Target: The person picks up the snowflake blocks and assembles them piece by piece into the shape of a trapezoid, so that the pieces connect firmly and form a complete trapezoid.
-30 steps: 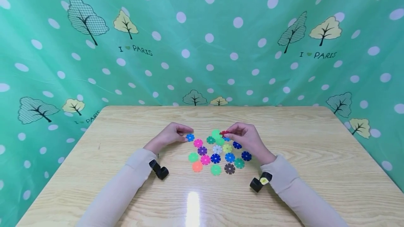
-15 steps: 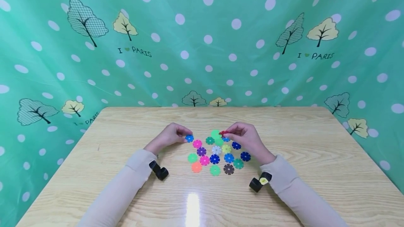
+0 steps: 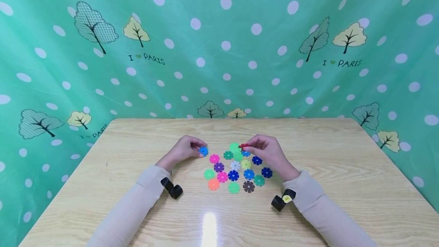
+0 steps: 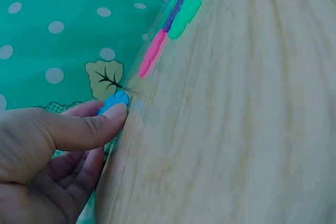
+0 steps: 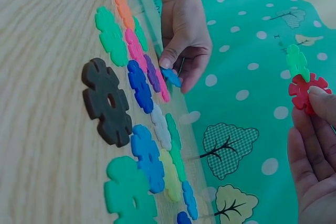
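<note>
My left hand [image 3: 185, 150] pinches a blue notched plastic disc [image 3: 204, 151] between thumb and fingers, at the left of the scattered discs. In the left wrist view this blue disc [image 4: 117, 98] sticks out past the thumb. My right hand [image 3: 269, 151] pinches a red notched disc [image 5: 301, 94], partly covered by the thumb. A light green disc [image 5: 297, 61] is joined to the red one by its edge and stands out from it, free of the fingers. Both hands are over the back part of the group, a short distance apart.
Several loose notched discs lie between and in front of the hands, among them a brown one [image 3: 248, 186], an orange one [image 3: 213, 184] and a white one [image 3: 235, 165]. They rest on a wooden table [image 3: 137, 216]. A green dotted curtain [image 3: 219, 56] hangs behind it.
My left hand has drawn the blue disc slightly left, away from the pink disc. The right hand keeps its grip on the red disc almost in place. The head view has tilted slightly up.
</note>
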### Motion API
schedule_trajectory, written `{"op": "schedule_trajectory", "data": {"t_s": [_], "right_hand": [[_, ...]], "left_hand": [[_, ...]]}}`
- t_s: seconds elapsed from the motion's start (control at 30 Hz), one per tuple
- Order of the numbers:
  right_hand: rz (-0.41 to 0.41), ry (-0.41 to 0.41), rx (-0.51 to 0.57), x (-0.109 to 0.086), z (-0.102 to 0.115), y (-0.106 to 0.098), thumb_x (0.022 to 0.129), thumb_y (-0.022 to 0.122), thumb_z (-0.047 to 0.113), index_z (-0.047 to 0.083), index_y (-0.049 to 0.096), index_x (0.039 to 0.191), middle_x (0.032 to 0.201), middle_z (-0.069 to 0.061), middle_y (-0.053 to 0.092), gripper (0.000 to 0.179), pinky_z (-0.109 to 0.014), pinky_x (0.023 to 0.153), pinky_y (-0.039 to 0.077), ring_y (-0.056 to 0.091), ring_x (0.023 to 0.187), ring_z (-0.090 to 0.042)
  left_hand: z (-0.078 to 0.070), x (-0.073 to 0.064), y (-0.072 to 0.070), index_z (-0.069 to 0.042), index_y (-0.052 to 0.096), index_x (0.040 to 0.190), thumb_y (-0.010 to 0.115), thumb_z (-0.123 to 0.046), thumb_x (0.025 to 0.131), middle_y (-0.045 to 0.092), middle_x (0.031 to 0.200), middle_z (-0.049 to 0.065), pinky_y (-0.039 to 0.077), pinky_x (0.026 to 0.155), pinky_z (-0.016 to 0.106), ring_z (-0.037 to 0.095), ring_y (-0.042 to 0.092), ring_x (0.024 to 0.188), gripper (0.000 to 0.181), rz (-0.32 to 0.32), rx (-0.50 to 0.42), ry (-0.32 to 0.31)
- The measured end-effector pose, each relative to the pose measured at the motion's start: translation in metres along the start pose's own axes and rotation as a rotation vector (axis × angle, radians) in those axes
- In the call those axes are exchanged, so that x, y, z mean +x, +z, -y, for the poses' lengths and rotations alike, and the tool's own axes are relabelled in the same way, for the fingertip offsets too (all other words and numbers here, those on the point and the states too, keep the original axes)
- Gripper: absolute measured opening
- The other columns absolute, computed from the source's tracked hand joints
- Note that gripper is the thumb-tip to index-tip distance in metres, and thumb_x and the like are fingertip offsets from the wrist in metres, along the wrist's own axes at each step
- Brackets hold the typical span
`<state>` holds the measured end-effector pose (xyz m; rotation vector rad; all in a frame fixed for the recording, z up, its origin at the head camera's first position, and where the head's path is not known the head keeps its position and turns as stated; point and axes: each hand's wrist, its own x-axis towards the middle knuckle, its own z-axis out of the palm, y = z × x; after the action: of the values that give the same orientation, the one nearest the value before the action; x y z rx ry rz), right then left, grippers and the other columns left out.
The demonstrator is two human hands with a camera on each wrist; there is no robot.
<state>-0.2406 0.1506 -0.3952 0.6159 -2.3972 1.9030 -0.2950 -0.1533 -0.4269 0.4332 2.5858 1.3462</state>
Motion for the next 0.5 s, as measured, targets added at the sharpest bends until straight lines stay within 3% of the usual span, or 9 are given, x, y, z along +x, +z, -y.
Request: {"op": "schedule_trajectory", "data": {"t_s": [0.23, 0.5], "right_hand": [[-0.025, 0.020, -0.027, -0.0010, 0.0002, -0.0008, 0.084, 0.071, 0.013, 0.002, 0.068, 0.092, 0.090, -0.013, 0.068, 0.014, -0.038, 0.074, 0.056, 0.063, 0.084, -0.041], [-0.053, 0.023, -0.020, -0.0015, 0.0034, -0.0022, 0.083, 0.073, 0.014, 0.002, 0.068, 0.091, 0.090, -0.012, 0.068, 0.015, -0.042, 0.075, 0.056, 0.062, 0.086, -0.044]], "left_hand": [[0.0063, -0.0012, -0.0003, -0.001, 0.071, 0.101, 0.076, 0.003, 0.073, 0.069, 0.089, 0.009, 0.049, 0.065, 0.023, 0.014, 0.056, 0.074, 0.029, -0.009, -0.061, 0.010], [0.0025, -0.0065, -0.0041, 0.002, 0.070, 0.098, 0.071, 0.003, 0.079, 0.069, 0.086, 0.008, 0.045, 0.061, 0.021, 0.014, 0.052, 0.069, 0.020, 0.030, -0.072, 0.023]]}}
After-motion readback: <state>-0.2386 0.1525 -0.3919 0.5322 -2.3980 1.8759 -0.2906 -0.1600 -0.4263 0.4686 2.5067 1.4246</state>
